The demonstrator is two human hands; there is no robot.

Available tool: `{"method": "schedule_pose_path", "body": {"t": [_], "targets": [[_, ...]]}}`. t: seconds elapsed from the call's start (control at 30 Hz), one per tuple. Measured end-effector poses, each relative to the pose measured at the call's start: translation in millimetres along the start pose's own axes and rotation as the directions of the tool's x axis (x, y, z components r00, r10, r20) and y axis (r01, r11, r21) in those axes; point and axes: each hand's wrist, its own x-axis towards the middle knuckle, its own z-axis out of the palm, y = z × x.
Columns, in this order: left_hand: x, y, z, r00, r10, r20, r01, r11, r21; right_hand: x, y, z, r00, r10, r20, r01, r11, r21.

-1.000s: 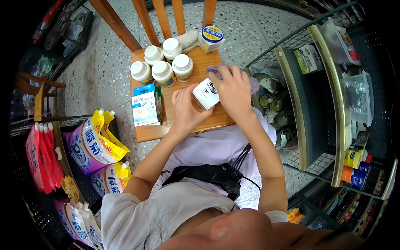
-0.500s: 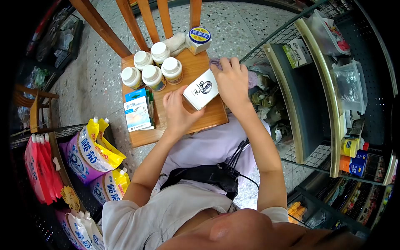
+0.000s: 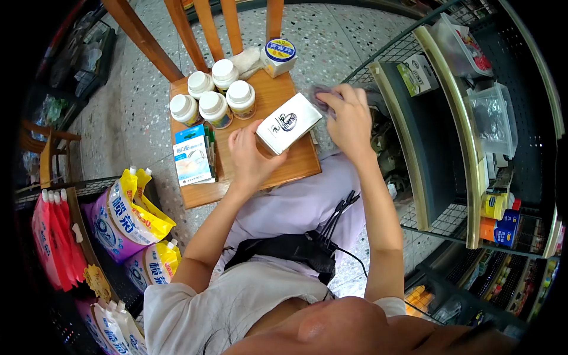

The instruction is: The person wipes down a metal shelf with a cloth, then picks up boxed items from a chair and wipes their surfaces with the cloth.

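My left hand (image 3: pixel 253 157) grips the lower left end of a white box (image 3: pixel 289 122) with black markings, tilted above the wooden chair seat (image 3: pixel 236 155). Just right of the box, my right hand (image 3: pixel 348 118) pinches a crumpled purple cloth (image 3: pixel 325 97) between thumb and fingers. Several white-capped bottles (image 3: pixel 213 105) stand together on the seat at the left. In front of them lies a blue and white packet (image 3: pixel 193 158) with more packets under it. A round blue-lidded container (image 3: pixel 280 56) stands at the seat's back right corner, beside a pale cloth (image 3: pixel 247 61).
Wooden chair slats (image 3: pixel 208 35) rise at the back. On the right is a shelf rack (image 3: pixel 408 148) with clear plastic bins (image 3: pixel 496 121) and small boxes. Purple and yellow detergent bags (image 3: pixel 121 216) and red pouches (image 3: pixel 58 242) fill a rack at the left.
My right hand has come off the box and moved right with the purple cloth. More of the box's marked face shows, still in my left hand. The whole view has shifted.
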Motion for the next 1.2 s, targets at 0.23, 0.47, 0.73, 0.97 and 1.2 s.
{"method": "schedule_pose_path", "body": {"t": [0.23,0.47,0.73,0.97,1.2], "targets": [[3,2,0,0.996,0.068,-0.054,-0.067,0.997,0.033,13,-10,12,0.961,-0.189,0.203,0.192,0.981,0.004],[0,0,4,0.996,0.058,-0.071,-0.054,0.997,0.055,4,-8,-7,0.951,-0.191,0.245,0.196,0.981,0.002],[0,1,4,0.994,0.065,-0.089,-0.060,0.997,0.053,-9,-13,-16,0.956,-0.130,0.264,0.147,0.988,-0.047],[1,6,0,0.993,0.079,-0.084,-0.074,0.996,0.057,-8,-6,-34,0.933,-0.044,0.357,0.014,0.996,0.084],[5,-3,-13,0.991,-0.135,0.016,0.136,0.986,-0.095,-35,31,-26,0.733,0.478,0.485,-0.568,0.038,0.822]]}}
